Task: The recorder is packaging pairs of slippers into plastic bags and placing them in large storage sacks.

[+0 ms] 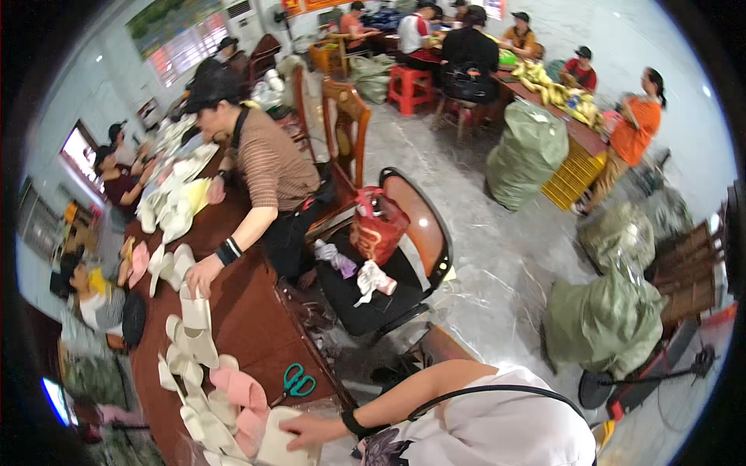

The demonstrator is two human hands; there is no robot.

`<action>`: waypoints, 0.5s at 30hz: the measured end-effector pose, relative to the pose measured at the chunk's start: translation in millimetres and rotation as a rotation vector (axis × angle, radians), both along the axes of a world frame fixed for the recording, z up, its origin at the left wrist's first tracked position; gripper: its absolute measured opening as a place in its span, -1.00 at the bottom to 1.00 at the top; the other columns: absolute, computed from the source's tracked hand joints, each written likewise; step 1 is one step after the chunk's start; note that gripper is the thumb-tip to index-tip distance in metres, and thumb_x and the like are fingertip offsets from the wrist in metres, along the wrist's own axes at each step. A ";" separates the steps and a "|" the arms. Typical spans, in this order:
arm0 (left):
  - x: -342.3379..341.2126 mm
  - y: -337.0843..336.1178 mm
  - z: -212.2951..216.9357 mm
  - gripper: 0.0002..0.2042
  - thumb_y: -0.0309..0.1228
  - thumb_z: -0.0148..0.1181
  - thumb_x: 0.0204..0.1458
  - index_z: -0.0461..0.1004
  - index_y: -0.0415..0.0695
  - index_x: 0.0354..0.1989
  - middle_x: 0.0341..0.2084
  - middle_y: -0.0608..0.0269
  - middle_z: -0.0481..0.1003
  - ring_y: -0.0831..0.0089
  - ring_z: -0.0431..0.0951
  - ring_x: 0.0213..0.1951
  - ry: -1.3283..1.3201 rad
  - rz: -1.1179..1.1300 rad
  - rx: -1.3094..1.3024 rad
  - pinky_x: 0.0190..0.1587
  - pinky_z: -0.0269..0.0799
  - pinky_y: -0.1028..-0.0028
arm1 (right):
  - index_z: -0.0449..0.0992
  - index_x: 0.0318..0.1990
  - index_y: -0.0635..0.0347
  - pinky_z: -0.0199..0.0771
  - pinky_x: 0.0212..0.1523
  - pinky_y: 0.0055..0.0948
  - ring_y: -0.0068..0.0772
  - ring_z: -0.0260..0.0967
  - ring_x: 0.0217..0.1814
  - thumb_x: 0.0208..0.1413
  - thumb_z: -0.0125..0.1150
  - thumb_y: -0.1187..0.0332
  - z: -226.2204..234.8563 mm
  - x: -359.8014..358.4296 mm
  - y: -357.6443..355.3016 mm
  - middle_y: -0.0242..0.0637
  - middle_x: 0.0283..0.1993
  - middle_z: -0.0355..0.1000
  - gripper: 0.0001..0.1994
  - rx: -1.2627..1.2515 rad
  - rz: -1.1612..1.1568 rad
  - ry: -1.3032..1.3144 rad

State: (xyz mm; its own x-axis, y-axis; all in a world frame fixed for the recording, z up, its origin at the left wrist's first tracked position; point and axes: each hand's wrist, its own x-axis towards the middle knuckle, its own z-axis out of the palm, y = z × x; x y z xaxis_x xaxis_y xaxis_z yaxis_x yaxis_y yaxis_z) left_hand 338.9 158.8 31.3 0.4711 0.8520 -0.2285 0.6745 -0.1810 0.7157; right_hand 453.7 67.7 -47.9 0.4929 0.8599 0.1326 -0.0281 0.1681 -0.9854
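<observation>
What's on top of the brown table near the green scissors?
White slippers and pink slippers lie near the scissors. The table directly beneath the slippers is covered, so I can't see what's there.

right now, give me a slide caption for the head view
Right hand on a white slipper, beside pink slippers and scissors on a brown table.

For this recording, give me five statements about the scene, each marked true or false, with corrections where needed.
1. The wearer's right hand touches a white item. True.
2. The scissors have red handles. False: the handles are teal.
3. A red bag sits on the chair. True.
4. Every slipper on the table is pink. False: white slippers lie there too.
5. A person in a striped shirt reaches over the table. True.
</observation>
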 end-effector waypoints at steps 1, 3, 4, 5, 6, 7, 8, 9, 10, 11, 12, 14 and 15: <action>9.4 2.3 -3.2 -0.42 -0.09 0.08 0.18 0.20 -0.16 0.28 0.17 -0.07 0.28 0.10 0.34 0.12 -0.052 -0.035 -0.035 0.23 0.21 0.13 | 0.29 -0.25 0.24 0.27 -0.28 -0.30 -0.43 0.19 -0.34 0.02 0.27 0.13 23.8 0.7 -10.5 -0.25 -0.42 0.27 -0.62 -0.145 0.069 -0.090; 31.0 1.9 -11.1 -0.42 -0.11 0.09 0.18 0.18 -0.14 0.30 0.19 -0.06 0.26 0.10 0.32 0.15 -0.152 -0.105 -0.111 0.24 0.20 0.14 | 0.28 -0.11 0.15 0.32 -0.06 -0.05 -0.18 0.29 -0.11 0.10 0.23 0.12 14.4 -2.4 -2.7 -0.18 -0.23 0.36 -0.62 -0.179 0.180 -0.090; 41.7 -0.7 -15.8 -0.42 -0.12 0.09 0.17 0.17 -0.14 0.31 0.20 -0.05 0.25 0.11 0.31 0.16 -0.200 -0.135 -0.151 0.25 0.20 0.14 | 0.26 0.03 0.06 0.37 0.17 0.20 0.07 0.40 0.12 0.18 0.19 0.11 10.3 -1.6 -1.5 -0.11 -0.04 0.46 -0.61 -0.207 0.322 -0.089; 50.6 -3.3 -20.5 -0.41 -0.13 0.10 0.17 0.16 -0.13 0.32 0.21 -0.04 0.24 0.11 0.30 0.18 -0.247 -0.156 -0.191 0.25 0.20 0.14 | 0.26 0.03 0.06 0.37 0.17 0.20 0.07 0.40 0.12 0.18 0.19 0.11 4.5 1.8 -3.7 -0.11 -0.04 0.46 -0.61 -0.212 0.311 -0.086; 51.9 -1.7 -24.7 -0.41 -0.14 0.11 0.17 0.15 -0.12 0.32 0.22 -0.03 0.23 0.11 0.29 0.19 -0.288 -0.156 -0.225 0.26 0.20 0.15 | 0.27 -0.06 0.13 0.34 0.03 0.04 -0.10 0.33 -0.03 0.12 0.22 0.13 5.4 1.0 -2.6 -0.16 -0.16 0.41 -0.62 -0.152 0.215 -0.059; 50.0 0.7 -28.8 -0.40 -0.16 0.11 0.17 0.14 -0.11 0.33 0.23 -0.03 0.22 0.12 0.28 0.20 -0.328 -0.142 -0.254 0.26 0.19 0.15 | 0.28 -0.15 0.19 0.31 -0.12 -0.12 -0.27 0.27 -0.17 0.07 0.24 0.14 6.2 -1.7 0.2 -0.21 -0.28 0.36 -0.62 -0.091 0.134 -0.030; 44.4 4.0 -32.7 -0.40 -0.17 0.12 0.17 0.13 -0.11 0.34 0.24 -0.02 0.21 0.12 0.27 0.22 -0.369 -0.112 -0.278 0.27 0.19 0.16 | 0.29 -0.24 0.26 0.27 -0.27 -0.28 -0.43 0.20 -0.32 0.02 0.27 0.15 6.1 -8.1 6.2 -0.27 -0.40 0.31 -0.62 -0.030 0.067 0.002; 31.1 6.4 -36.5 -0.39 -0.18 0.12 0.16 0.12 -0.10 0.35 0.25 -0.01 0.20 0.12 0.26 0.23 -0.416 -0.054 -0.293 0.27 0.19 0.16 | 0.30 -0.23 0.26 0.27 -0.26 -0.26 -0.40 0.22 -0.31 0.03 0.27 0.11 -4.3 -4.4 12.8 -0.23 -0.40 0.32 -0.60 -0.132 0.095 -0.037; 13.5 8.6 -40.0 -0.38 -0.19 0.13 0.16 0.11 -0.09 0.36 0.27 0.00 0.19 0.13 0.25 0.24 -0.464 0.020 -0.298 0.27 0.19 0.16 | 0.33 -0.26 0.25 0.27 -0.29 -0.26 -0.46 0.20 -0.31 0.05 0.30 0.07 -20.9 1.4 5.0 -0.27 -0.40 0.32 -0.58 -0.216 -0.013 -0.012; -18.2 9.0 -42.7 -0.38 -0.20 0.13 0.16 0.10 -0.09 0.37 0.28 0.00 0.18 0.13 0.24 0.25 -0.519 0.141 -0.281 0.28 0.18 0.17 | 0.36 -0.30 0.23 0.27 -0.37 -0.30 -0.52 0.18 -0.37 0.07 0.33 0.03 -18.1 16.7 -10.6 -0.35 -0.45 0.30 -0.58 -0.221 0.016 0.139; -44.4 3.9 -44.8 -0.37 -0.21 0.14 0.16 0.09 -0.08 0.37 0.29 0.01 0.17 0.13 0.23 0.27 -0.591 0.275 -0.245 0.28 0.18 0.17 | 0.44 -0.29 0.21 0.30 -0.41 -0.37 -0.58 0.21 -0.41 0.07 0.35 0.05 -2.3 45.8 -25.6 -0.43 -0.48 0.33 -0.62 -0.395 0.060 -0.077; -96.3 -22.0 -31.1 -0.35 -0.23 0.15 0.15 0.07 -0.06 0.39 0.31 0.03 0.15 0.14 0.21 0.29 -0.743 0.530 -0.128 0.29 0.18 0.18 | 0.53 -0.24 0.20 0.37 -0.38 -0.48 -0.69 0.28 -0.35 0.11 0.34 0.15 -3.9 66.4 -35.0 -0.56 -0.43 0.40 -0.71 -0.439 0.022 0.027; -104.4 -29.6 -37.5 -0.50 -0.18 -0.15 0.32 0.06 -0.04 0.39 0.27 0.09 0.22 0.28 0.28 0.24 -0.782 0.628 -0.233 0.24 0.24 0.25 | 0.52 -0.28 0.21 0.39 -0.40 -0.51 -0.70 0.31 -0.35 0.14 0.32 0.21 -3.7 80.9 -40.9 -0.60 -0.41 0.40 -0.76 -0.433 0.037 0.200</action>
State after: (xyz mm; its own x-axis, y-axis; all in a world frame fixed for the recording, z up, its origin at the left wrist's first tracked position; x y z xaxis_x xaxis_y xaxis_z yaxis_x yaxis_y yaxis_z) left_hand 234.5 129.2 -6.2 0.0436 0.9697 -0.2405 -0.0699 0.2431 0.9675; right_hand 534.5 26.9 -51.6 0.4403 0.8326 -0.3361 -0.2221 -0.2617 -0.9393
